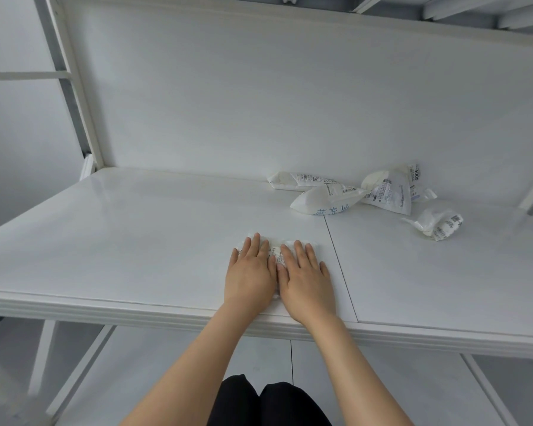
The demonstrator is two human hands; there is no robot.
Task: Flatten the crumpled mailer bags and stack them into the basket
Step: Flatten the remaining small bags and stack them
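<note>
The left hand (250, 272) and right hand (305, 281) press flat, fingers straight, on one bag (277, 253) lying crosswise on the tabletop (136, 235); the crumpled bags (323, 201) lie nearer the right (basket unseen).

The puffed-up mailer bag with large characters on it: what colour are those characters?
Blue, printed on the white puffed-up mailer bag; the head view shows it.

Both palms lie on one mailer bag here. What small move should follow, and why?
Probably sweep the left hand and right hand apart over the mailer bag: both press flat on its middle, side by side, and its wrinkled edges show beyond them. No basket is in view.
</note>
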